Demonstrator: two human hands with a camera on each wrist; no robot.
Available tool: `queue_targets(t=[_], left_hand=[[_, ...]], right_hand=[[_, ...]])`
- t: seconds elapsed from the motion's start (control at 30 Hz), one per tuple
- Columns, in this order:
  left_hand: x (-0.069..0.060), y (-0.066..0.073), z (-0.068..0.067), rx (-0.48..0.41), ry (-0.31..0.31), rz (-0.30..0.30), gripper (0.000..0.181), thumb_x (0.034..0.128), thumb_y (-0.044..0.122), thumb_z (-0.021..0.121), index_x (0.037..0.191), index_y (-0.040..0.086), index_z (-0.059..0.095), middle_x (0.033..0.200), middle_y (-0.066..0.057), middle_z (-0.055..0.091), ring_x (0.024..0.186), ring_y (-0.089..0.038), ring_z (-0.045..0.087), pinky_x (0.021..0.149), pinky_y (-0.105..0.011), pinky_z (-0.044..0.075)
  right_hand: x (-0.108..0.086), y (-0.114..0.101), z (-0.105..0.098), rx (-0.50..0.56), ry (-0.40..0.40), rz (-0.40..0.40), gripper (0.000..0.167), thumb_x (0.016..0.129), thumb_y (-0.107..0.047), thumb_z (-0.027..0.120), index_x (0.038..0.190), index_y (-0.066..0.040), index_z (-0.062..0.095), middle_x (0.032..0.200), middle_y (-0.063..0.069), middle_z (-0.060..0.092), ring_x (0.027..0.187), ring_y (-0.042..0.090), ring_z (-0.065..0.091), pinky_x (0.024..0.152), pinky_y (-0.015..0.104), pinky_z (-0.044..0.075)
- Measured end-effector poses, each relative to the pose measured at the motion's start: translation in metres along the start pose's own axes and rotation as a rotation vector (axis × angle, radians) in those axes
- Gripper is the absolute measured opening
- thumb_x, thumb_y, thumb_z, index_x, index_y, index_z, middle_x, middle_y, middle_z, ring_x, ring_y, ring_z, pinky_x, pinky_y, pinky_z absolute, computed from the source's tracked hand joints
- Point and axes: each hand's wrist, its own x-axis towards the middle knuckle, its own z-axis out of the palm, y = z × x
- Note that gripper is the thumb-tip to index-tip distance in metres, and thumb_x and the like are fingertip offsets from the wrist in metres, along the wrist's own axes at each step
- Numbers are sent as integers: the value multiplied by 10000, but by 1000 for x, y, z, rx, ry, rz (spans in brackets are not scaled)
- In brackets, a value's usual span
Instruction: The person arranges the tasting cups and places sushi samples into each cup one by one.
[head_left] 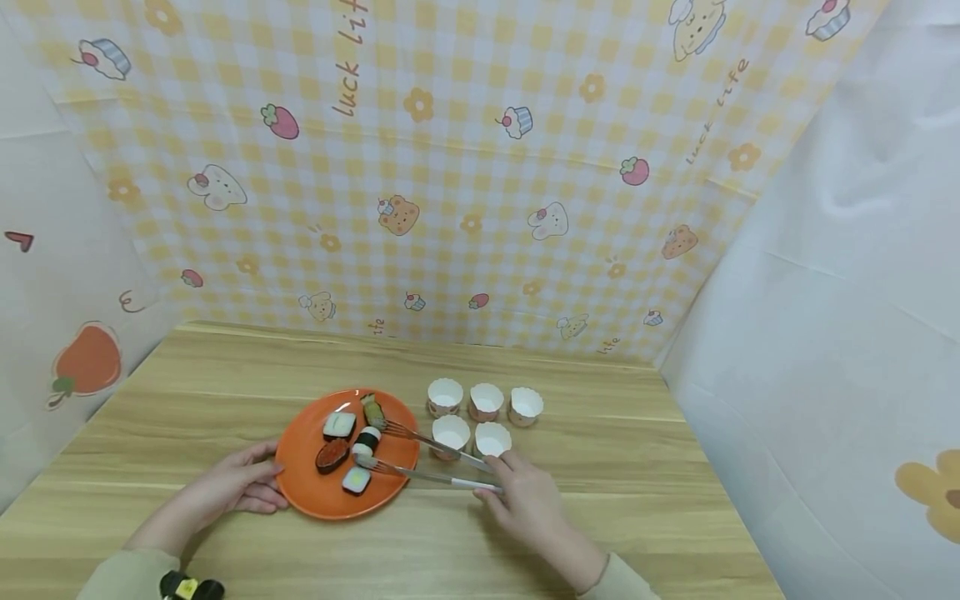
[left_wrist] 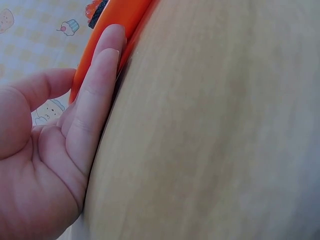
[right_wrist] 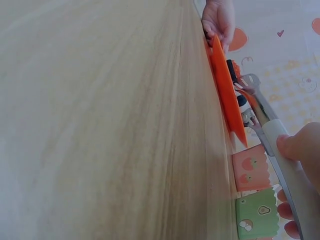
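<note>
An orange plate (head_left: pixel 300 479) with several sushi pieces lies on the table. My left hand (head_left: pixel 240 483) pinches its left rim, thumb over the edge and fingers beneath, as the left wrist view shows. In my right hand (head_left: pixel 528 500) is a pair of metal tongs (head_left: pixel 427 476) with pale handles. The spread tong tips stand on either side of a white sushi roll with a dark band (head_left: pixel 367 442); whether they touch it I cannot tell. Around it sit a roe sushi (head_left: pixel 332 456), a white-topped piece (head_left: pixel 340 425), a yellow-centred piece (head_left: pixel 356 480) and a greenish piece (head_left: pixel 372 410).
Several small paper cups (head_left: pixel 452 433) stand in two rows right of the plate, close behind the tongs. The right wrist view shows a pink cup (right_wrist: pixel 251 167) and a green cup (right_wrist: pixel 257 214). A checked cloth (head_left: pixel 465 183) hangs behind the wooden table (head_left: pixel 615 492).
</note>
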Motion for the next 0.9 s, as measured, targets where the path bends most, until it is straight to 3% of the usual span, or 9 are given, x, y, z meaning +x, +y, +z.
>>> queue_targets(t=[0.5,0.9], left_hand=[[2,-2,-2,8,-3,3,713,1020,142,438,1413,-177,-63,902,-182,673,824,-312,682,736,-426,577],[0,-1,-1,13,18,-8,737,1007,144,458,1417,-176,-65,899,-187,668,825,-319,681,754,-438,572]], right_hand=[[-2,-4,5,-12,52,-4,417,758,-356,801,1059,-91,686,868,-43,567,666,73,519,489,179,450],[-5,-6,6,-11,63,3,427,761,-357,796,1075,-93,676,945,-21,595,713,108,593,524,226,509]])
